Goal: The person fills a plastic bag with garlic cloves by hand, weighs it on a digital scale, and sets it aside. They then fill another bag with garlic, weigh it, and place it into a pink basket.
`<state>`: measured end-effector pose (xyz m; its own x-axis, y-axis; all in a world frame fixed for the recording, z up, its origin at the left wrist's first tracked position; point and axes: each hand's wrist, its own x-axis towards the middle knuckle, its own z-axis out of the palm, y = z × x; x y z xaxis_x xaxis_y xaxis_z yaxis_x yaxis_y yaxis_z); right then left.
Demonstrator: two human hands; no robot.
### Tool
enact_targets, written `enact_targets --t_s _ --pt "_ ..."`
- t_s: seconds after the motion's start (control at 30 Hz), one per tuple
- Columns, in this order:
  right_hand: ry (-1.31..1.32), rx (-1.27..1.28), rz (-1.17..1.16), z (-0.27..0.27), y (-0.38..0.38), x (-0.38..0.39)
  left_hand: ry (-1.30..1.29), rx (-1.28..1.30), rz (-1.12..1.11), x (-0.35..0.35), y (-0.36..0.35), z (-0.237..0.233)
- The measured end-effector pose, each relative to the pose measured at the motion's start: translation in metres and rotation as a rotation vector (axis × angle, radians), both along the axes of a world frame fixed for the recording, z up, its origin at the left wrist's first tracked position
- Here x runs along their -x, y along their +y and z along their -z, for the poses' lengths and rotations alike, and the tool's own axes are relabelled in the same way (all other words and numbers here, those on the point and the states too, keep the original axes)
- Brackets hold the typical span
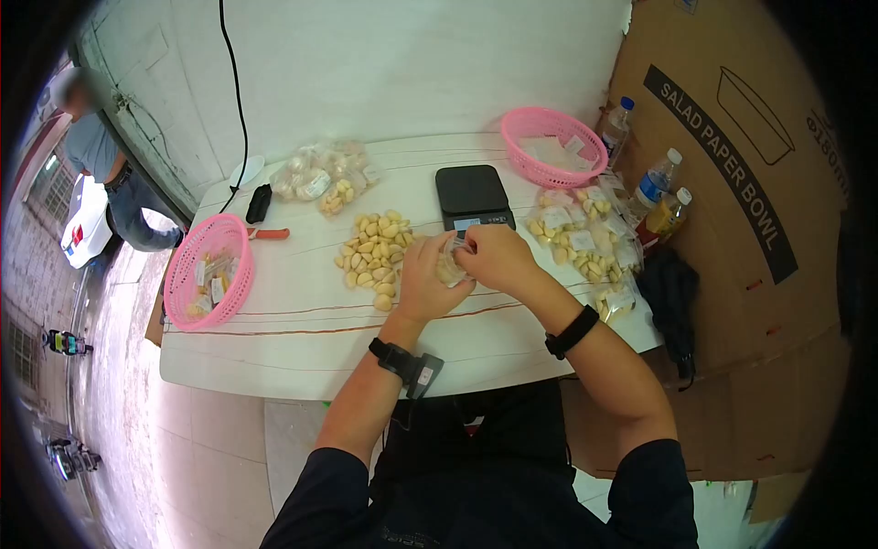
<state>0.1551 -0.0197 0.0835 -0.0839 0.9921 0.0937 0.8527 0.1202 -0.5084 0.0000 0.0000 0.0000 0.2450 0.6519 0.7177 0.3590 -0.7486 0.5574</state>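
Note:
Both my hands meet over the middle of the table, in front of a black digital scale (473,194). My left hand (428,277) is wrapped round a small clear plastic bag (449,264) with pale cloves in it. At the top of that bag, my right hand (498,257) has its fingers closed in a pinch on the plastic. A pile of loose peeled garlic cloves (373,249) lies just left of my left hand. Filled clear bags of cloves (583,240) are heaped right of my right hand.
Pink baskets stand at the left (240,291) and back right (512,128). Larger bags (315,176), a red-handled tool (270,234) and a black object (259,203) lie behind left. Bottles (655,183), a black umbrella (670,297) and a cardboard box (722,229) are right. A person (119,183) stands outside.

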Motion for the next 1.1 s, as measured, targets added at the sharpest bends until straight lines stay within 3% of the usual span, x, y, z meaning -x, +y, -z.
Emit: enact_targets --t_s 0.3,0.5,0.6,0.67,0.87,1.1 --pt "0.048 -0.023 -0.006 -0.008 -0.011 -0.009 -0.053 0.069 0.021 -0.004 -0.001 -0.003" --pt "0.004 -0.228 0.020 -0.008 -0.016 -0.012 -0.049 0.062 0.002 -0.003 0.000 -0.002" --pt "0.147 -0.172 0.044 -0.016 -0.018 -0.018 -0.101 0.091 -0.017 -0.006 -0.001 -0.001" --pt "0.330 -0.110 -0.066 -0.012 -0.015 -0.023 -0.092 0.100 -0.016 -0.007 -0.001 -0.001" --pt "0.382 0.163 -0.099 -0.012 -0.003 -0.026 -0.064 0.070 -0.007 -0.005 -0.001 -0.002" --pt "0.287 0.161 -0.142 -0.016 0.006 -0.018 -0.060 0.045 -0.006 -0.006 -0.002 -0.001"
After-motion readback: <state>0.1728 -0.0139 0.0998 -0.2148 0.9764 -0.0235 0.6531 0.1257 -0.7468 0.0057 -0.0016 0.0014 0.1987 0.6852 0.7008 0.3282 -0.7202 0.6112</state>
